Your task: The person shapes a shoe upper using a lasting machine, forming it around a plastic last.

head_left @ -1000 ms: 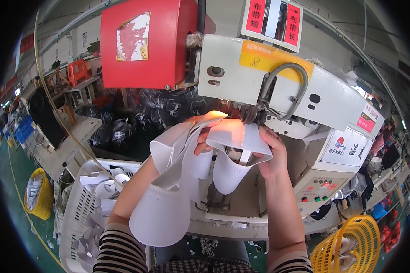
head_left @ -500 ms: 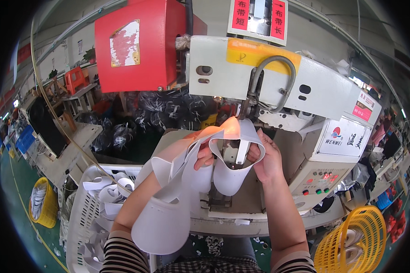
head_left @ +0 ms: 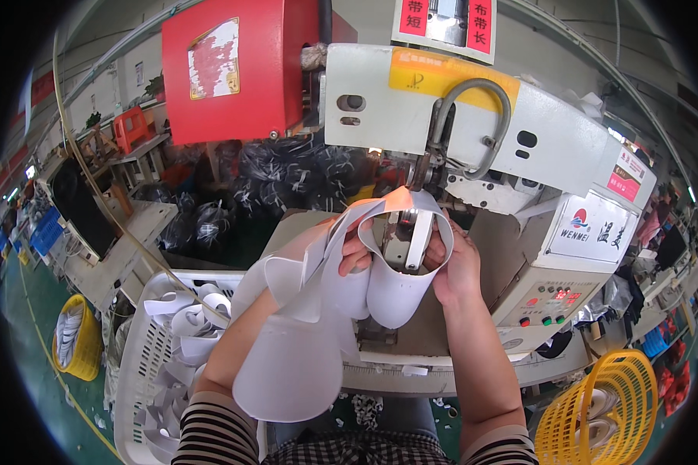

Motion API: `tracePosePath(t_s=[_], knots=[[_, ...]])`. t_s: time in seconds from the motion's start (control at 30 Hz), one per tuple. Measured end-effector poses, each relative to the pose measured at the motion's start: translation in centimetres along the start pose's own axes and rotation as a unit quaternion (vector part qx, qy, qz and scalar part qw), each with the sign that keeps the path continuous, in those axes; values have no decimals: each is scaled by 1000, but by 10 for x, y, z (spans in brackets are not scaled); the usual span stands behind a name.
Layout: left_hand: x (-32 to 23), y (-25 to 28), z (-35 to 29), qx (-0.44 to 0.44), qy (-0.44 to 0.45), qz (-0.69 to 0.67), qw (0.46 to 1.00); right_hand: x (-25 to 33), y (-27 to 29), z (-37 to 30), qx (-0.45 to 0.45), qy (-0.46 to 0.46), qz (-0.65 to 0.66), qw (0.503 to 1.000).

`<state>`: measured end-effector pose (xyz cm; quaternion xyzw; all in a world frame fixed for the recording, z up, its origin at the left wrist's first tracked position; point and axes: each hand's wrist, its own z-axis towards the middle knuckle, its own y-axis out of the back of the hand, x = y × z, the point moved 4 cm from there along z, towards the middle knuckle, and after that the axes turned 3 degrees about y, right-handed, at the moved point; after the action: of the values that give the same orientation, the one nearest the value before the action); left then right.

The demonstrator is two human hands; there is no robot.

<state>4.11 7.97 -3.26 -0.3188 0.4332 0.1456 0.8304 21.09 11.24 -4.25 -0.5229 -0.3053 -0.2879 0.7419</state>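
A white shoe upper [head_left: 399, 298] hangs as a loop around the narrow post [head_left: 420, 239] of a white machine [head_left: 380, 101], its rounded end downward. Orange light falls on its top edge, just under the machine's working head [head_left: 419, 170]. My left hand [head_left: 355, 252] is closed on the loop's left side, partly hidden behind white material. Around the right rim curl the fingers of my right hand [head_left: 456, 267], closed on the same upper. More white uppers [head_left: 287, 368] drape over my left forearm.
A white crate [head_left: 136, 372] of white pieces stands at lower left. Yellow baskets hold white pieces at lower right [head_left: 647, 387] and far left [head_left: 89, 353]. A red box [head_left: 248, 93] sits beside the machine's arm; a control panel [head_left: 547, 302] is to the right.
The upper's top edge has come down slightly from the working head, and its loop sits a little further right. The draped uppers have shifted right and up. Both hands keep their hold.
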Motion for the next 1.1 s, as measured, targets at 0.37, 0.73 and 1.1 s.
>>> tracePosePath(t_s=[0.37,0.73,1.1], knots=[[9,2,-17,-137,10,-55,989,-9,2,-3,-72,11,-131,989],[84,15,-131,-455,-72,-142,876,-37,48,-71,-106,213,-473,848],[111,-45,-170,-555,116,148,810,-44,-21,-149,356,-184,-431,808]])
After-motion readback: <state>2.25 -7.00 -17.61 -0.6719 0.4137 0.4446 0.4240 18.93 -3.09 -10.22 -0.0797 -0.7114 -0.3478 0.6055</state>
